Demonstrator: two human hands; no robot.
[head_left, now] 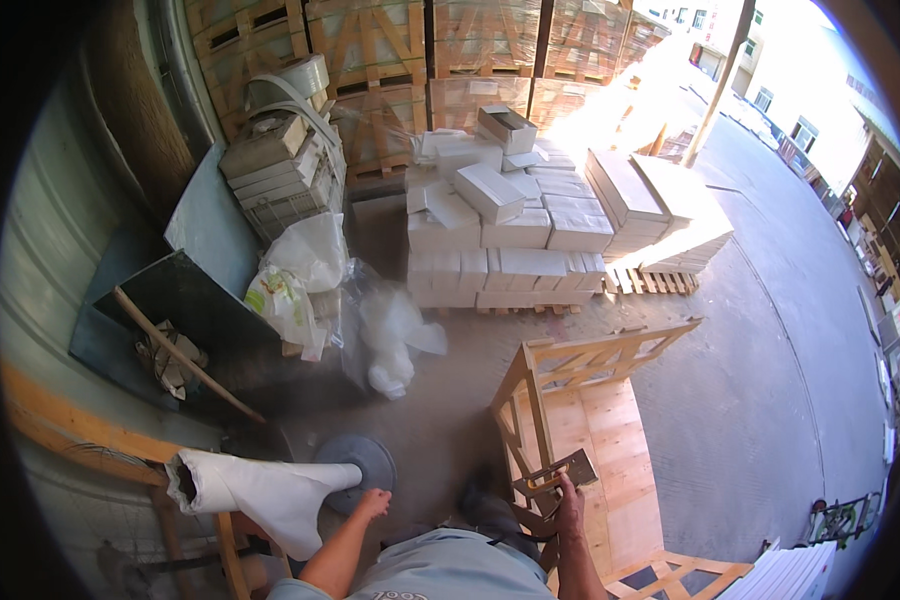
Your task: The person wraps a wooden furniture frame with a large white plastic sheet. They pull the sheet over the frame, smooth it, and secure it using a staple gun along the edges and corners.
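In my right hand (570, 505) is a dark staple gun (581, 468), its handle wrapped by my fingers. It is over the near left edge of a wooden crate (595, 425) with a plywood bottom and slatted sides standing up. My left hand (374, 503) hangs in front of me with its fingers curled in, and nothing shows in it. Just beyond that hand is a round blue-grey base (372, 462). A roll of white sheeting (240, 488) lies to the left, its loose end draping down.
White cartons (545, 262) are stacked on pallets ahead. Tall wrapped crates (370, 45) line the back. Plastic bags (305, 255), dark panels (210, 290) and a wooden stick (185, 352) lean at left. White boards (785, 572) are at lower right, near a cart (848, 520).
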